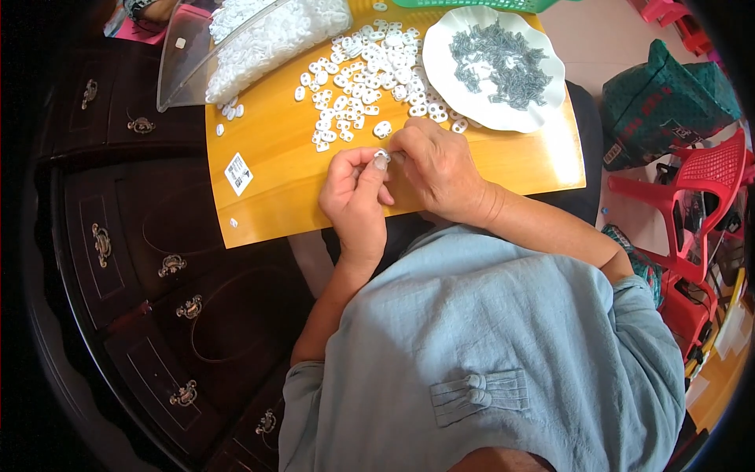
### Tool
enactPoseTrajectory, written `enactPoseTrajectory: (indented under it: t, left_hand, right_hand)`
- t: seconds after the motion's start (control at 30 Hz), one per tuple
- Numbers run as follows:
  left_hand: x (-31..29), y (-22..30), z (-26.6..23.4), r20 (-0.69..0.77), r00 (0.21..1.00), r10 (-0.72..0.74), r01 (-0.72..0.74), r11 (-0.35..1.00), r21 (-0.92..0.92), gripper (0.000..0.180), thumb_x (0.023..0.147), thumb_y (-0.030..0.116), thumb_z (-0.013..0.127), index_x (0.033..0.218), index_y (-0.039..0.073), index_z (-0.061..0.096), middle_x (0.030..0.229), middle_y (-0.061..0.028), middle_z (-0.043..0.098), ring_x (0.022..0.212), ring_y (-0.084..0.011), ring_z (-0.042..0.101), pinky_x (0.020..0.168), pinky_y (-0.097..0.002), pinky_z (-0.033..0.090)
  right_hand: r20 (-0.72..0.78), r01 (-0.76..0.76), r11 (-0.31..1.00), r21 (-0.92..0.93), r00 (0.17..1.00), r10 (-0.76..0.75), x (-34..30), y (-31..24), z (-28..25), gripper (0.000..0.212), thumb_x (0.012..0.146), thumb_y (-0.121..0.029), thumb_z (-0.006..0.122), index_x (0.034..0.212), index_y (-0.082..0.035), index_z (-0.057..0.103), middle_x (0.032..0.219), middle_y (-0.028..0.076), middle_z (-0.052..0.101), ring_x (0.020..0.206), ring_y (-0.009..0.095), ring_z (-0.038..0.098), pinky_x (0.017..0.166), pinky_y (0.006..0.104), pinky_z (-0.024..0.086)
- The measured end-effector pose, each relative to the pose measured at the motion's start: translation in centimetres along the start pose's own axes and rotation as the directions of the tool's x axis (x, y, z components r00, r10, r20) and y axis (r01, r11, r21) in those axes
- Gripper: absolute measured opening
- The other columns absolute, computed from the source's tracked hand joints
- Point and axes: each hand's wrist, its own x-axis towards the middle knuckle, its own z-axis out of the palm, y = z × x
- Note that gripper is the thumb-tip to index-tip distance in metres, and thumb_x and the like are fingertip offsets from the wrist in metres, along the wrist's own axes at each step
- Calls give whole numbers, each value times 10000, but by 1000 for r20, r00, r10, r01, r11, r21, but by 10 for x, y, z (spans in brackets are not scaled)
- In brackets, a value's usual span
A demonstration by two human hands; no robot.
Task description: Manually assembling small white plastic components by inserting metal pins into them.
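My left hand (pixel 354 189) is closed, pinching a small white plastic piece (pixel 383 155) between thumb and finger above the table's near part. Close against it, my right hand (pixel 442 167) is closed too, its fingertips pressed together beside that piece. Whatever those fingers hold is too small or hidden to make out. Just beyond both hands lies a white oval piece with two holes (pixel 382 129). Loose white pieces (pixel 358 86) of similar kind spread over the table farther out. A white scalloped plate (pixel 438 75) at the far right carries many thin grey pieces (pixel 503 63).
The yellow tabletop (pixel 275 193) bears a white printed sticker (pixel 239 174). A clear bin (pixel 179 75) heaped with white pieces stands far left, and a green basket (pixel 503 4) at the far edge. Dark drawers (pixel 126 244) flank the left; a red plastic chair (pixel 692 193) and green bag (pixel 668 106) the right.
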Motion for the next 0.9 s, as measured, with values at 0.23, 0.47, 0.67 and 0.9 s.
enactPoseTrajectory:
  t: [0.23,0.47,0.67,0.9]
  left_hand:
    - [2,5,-8,53,998,-43,42,999,8,89,906,-11,588,984,-52,602,803,-104,635,621,-109,567,520,-214,447]
    - [1,0,-4,45,998,-53,56,997,-60,72,913,6,621,982,-6,606,769,-28,604,560,-45,502,492,-181,410]
    - [1,-5,-5,15,998,-58,59,995,-76,68,932,20,613,996,-3,604,774,-32,603,556,-42,495,487,-179,408]
    - [-1,-10,5,-57,998,-32,27,996,-83,66,932,16,613,991,2,588,754,-23,579,545,-39,473,469,-170,388]
  right_hand:
    - [4,-2,998,61,1000,2,0,1,-1,208,778,32,609,967,-33,555,802,138,534,759,346,577,645,397,463]
    - [-23,-30,995,95,999,32,-1,7,3,171,808,27,627,959,-28,569,807,142,550,753,335,586,650,377,470]
    - [0,-43,993,114,999,43,0,6,3,156,816,41,617,954,-19,576,797,140,553,739,329,588,637,372,466]
    - [-40,-14,998,66,999,17,1,8,6,151,768,-38,640,880,-45,539,776,129,556,715,341,586,587,430,461]
